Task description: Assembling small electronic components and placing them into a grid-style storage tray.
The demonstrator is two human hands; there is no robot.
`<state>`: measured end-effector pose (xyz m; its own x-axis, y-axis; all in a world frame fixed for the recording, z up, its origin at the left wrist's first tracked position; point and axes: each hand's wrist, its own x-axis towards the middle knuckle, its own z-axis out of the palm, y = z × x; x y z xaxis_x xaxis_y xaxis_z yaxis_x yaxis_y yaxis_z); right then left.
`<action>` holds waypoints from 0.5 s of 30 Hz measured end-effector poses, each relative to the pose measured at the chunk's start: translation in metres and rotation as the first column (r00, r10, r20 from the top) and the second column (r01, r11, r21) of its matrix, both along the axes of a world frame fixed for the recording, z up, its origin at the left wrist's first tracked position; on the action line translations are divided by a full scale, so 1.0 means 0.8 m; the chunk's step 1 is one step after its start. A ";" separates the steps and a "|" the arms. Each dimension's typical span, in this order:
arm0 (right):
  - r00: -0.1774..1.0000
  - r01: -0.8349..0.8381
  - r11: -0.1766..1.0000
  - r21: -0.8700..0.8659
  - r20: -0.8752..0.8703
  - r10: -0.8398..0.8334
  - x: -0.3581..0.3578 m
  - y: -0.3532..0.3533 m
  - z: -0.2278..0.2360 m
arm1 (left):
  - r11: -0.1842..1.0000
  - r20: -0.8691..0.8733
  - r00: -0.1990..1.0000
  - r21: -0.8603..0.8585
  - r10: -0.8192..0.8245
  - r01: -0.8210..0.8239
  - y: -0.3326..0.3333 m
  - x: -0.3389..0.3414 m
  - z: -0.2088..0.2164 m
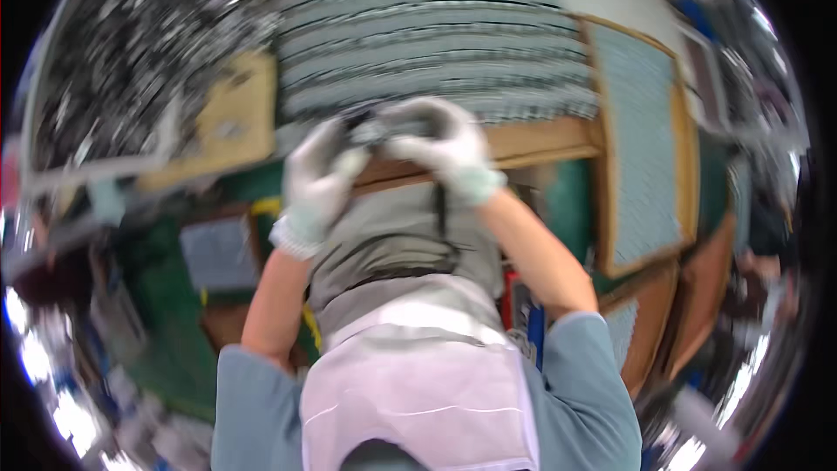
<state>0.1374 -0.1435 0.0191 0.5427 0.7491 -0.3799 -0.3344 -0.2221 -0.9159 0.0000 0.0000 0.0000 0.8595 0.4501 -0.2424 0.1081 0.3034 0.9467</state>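
Both of my hands wear pale knit gloves and meet in front of me at the near edge of a wooden tray (532, 141). My left hand (318, 181) and my right hand (445, 150) close together around a small dark object (384, 125); motion blur hides what it is. The tray carries rows of small grey parts (436, 44) in long lines. My bare forearms rise from blue sleeves, and a white apron covers my front.
A second wooden tray (649, 148) of grey parts stands tilted at the right. A heap of small dark metal pieces (148, 35) fills the upper left, beside a tan board (231, 118). Green surface (174, 296) and a dark box lie lower left.
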 end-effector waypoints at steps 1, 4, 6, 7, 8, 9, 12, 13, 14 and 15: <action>0.997 -0.017 0.996 0.088 0.071 0.011 0.013 -0.030 0.012 | 0.997 -0.014 1.000 -0.073 0.024 -0.025 -0.030 0.008 0.013; 0.990 0.088 0.983 0.159 -0.119 -0.069 0.007 0.080 -0.039 | 0.983 0.097 0.993 -0.164 -0.072 0.087 0.097 0.034 -0.004; 0.980 -0.052 0.979 0.195 0.198 0.012 0.076 0.085 -0.072 | 0.970 0.231 0.970 -0.209 -0.071 0.121 0.093 0.085 -0.024; 0.980 -0.056 0.979 0.194 0.197 0.017 0.075 0.084 -0.069 | 0.971 0.230 0.971 -0.211 -0.067 0.116 0.096 0.078 -0.025; 0.933 -0.126 0.985 0.121 0.351 0.076 0.075 0.083 -0.059 | 0.959 0.179 0.975 -0.227 -0.130 0.169 0.105 0.072 -0.023; 0.858 -0.178 0.983 0.034 0.495 0.138 0.075 0.085 -0.053 | 0.942 0.133 0.971 -0.246 -0.199 0.227 0.112 0.071 -0.022; 0.802 -0.196 0.980 0.021 0.579 0.148 0.079 0.089 -0.056 | 0.964 0.065 0.970 -0.112 -0.233 0.239 0.115 0.073 -0.024; 0.754 -0.214 0.977 -0.005 0.635 0.168 0.080 0.091 -0.054 | 0.969 -0.008 0.969 0.010 -0.248 0.248 0.116 0.074 -0.027; 0.749 -0.228 0.971 -0.075 0.624 0.224 0.083 0.088 -0.047 | 0.969 -0.011 0.968 0.004 -0.249 0.249 0.114 0.073 -0.033; 0.751 -0.228 0.971 -0.076 0.621 0.225 0.083 0.087 -0.046 | 0.981 -0.018 0.983 0.056 -0.184 0.184 0.113 0.073 -0.037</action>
